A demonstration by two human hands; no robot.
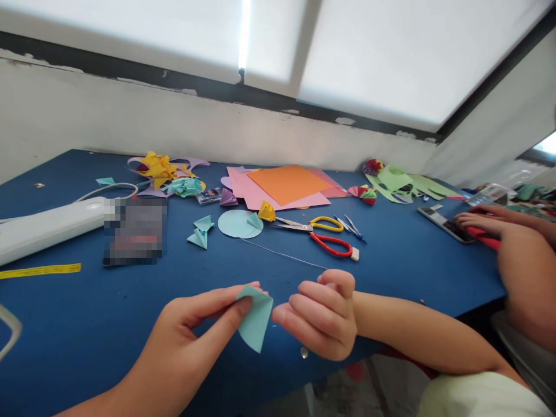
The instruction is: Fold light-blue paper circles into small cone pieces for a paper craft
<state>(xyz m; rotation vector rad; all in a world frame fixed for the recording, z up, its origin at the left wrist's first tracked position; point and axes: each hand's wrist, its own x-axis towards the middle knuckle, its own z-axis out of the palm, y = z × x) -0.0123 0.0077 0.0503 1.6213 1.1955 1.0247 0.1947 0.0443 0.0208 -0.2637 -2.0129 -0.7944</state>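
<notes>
Between the thumb and fingers of my left hand [191,336] is a folded piece of light-blue paper [256,324], its curved edge hanging down. My right hand [319,315] is curled closed just right of this paper. A thin white thread [282,255] runs from a light-blue paper circle [234,223] on the table up to my right forefinger; whether a needle is in those fingers is hidden. Left of the circle lie folded light-blue paper pieces [201,233]. Scissors [315,231] with one yellow and one red handle rest beyond my right hand.
Colored sheets [286,185] and paper flowers [160,168] lie along the back of the blue table [260,376]. A white power strip [52,229] and a blurred-out dark object [136,231] are at left. On the right, another person's hand [482,223] touches a phone [443,223].
</notes>
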